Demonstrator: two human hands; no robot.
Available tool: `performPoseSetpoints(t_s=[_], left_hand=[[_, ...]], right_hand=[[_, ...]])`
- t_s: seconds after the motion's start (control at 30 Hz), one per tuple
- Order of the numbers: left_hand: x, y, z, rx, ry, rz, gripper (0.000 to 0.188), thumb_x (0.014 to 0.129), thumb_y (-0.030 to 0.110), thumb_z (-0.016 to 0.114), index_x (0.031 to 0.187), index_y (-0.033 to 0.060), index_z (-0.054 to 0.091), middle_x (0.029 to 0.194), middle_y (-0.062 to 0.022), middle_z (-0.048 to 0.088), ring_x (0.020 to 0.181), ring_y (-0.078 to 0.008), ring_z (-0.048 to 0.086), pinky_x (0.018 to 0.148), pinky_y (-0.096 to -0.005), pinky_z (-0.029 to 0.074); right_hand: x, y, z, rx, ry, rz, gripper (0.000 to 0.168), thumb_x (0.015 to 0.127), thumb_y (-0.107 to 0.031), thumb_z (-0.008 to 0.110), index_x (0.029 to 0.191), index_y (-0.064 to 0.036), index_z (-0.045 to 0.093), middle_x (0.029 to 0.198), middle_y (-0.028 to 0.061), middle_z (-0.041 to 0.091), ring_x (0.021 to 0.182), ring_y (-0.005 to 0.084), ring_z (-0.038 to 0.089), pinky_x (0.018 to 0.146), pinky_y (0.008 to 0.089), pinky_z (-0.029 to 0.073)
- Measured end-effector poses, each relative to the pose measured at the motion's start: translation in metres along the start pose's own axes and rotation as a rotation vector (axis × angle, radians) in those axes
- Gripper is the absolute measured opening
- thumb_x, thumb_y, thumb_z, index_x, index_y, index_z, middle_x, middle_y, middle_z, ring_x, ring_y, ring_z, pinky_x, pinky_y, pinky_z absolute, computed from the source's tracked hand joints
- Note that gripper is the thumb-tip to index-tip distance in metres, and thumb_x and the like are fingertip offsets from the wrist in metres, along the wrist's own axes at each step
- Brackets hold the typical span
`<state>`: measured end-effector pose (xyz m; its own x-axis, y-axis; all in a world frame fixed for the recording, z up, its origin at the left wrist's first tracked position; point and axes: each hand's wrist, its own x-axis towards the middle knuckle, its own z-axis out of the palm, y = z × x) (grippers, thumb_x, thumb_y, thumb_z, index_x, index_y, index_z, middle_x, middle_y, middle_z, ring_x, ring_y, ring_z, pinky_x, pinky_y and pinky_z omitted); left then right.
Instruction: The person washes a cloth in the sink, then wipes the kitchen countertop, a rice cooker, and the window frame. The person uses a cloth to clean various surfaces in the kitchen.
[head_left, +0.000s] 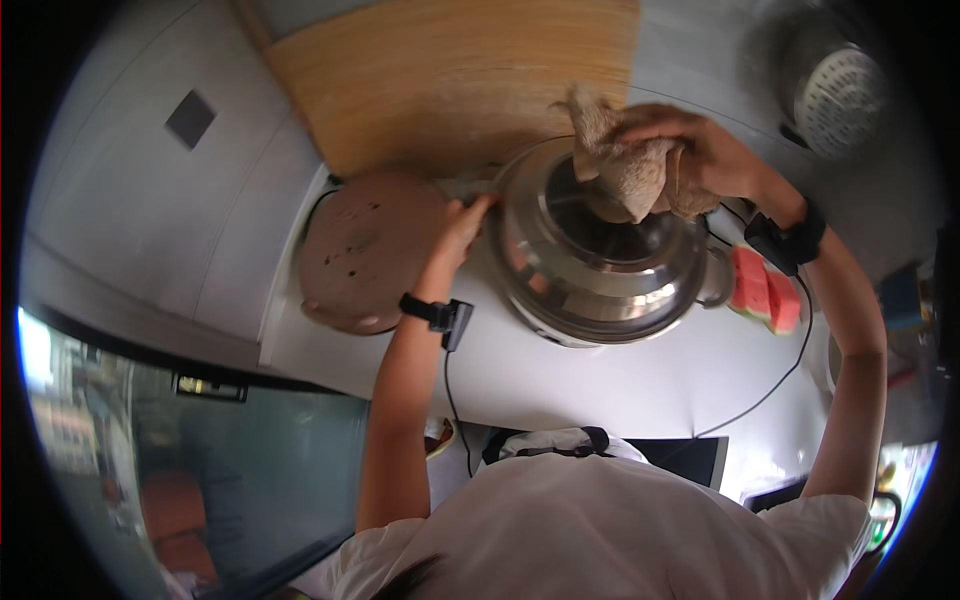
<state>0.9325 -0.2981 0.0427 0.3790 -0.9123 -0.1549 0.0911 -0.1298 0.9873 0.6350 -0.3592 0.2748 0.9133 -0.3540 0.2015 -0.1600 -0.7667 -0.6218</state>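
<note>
A large round steel pot with a shiny domed lid (622, 289) stands on the white counter. A crumpled beige cloth (641, 176) lies over the middle of the lid, where my right hand (694, 154) grips it; the lid's knob is hidden. At the pot's left side, my left hand (465, 225) touches or holds its rim or handle, the fingertips partly out of sight. A loop handle (721, 277) sticks out on the right of the pot.
Left of the pot lies a round brownish lid or board (367, 247). Cut watermelon pieces (750, 281) sit close to the right handle. A wooden board (465, 82) leans behind, and a perforated strainer (840, 101) is at the upper right. Thin cables run from both wrists.
</note>
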Motion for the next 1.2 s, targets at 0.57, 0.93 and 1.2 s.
performPoseSetpoints(t_s=[0.57,0.93,1.2], left_hand=[[-0.058,0.058,0.013,-0.001,0.021,-0.094,0.031,0.082,0.030,0.055,0.093,0.0023,0.062,0.080,-0.0067,0.063,0.069,-0.0151,0.059,0.063,-0.0297,0.047],[-0.044,0.039,0.019,-0.033,0.113,0.032,0.035,0.078,0.031,0.058,0.083,-0.0039,0.062,0.067,-0.0081,0.058,0.051,-0.0153,0.052,0.046,-0.0297,0.038],[-0.021,0.021,0.022,-0.076,0.123,0.078,0.040,0.076,0.034,0.060,0.090,-0.0030,0.062,0.077,-0.0111,0.062,0.062,-0.0154,0.056,0.052,-0.0302,0.042]], right_hand=[[0.067,0.064,0.012,0.190,-0.208,0.299,0.042,0.074,0.004,0.043,0.115,-0.002,0.053,0.115,0.0103,0.053,0.107,0.0198,0.049,0.096,0.0299,0.035],[0.011,0.107,0.007,0.140,-0.153,0.124,0.056,0.064,0.009,0.041,0.117,0.000,0.052,0.132,0.0145,0.041,0.124,0.0260,0.035,0.105,0.0326,0.024],[-0.106,0.080,0.034,-0.207,0.107,0.152,0.062,0.059,0.014,0.036,0.118,0.003,0.049,0.127,0.0176,0.041,0.122,0.0314,0.035,0.104,0.0347,0.024]])
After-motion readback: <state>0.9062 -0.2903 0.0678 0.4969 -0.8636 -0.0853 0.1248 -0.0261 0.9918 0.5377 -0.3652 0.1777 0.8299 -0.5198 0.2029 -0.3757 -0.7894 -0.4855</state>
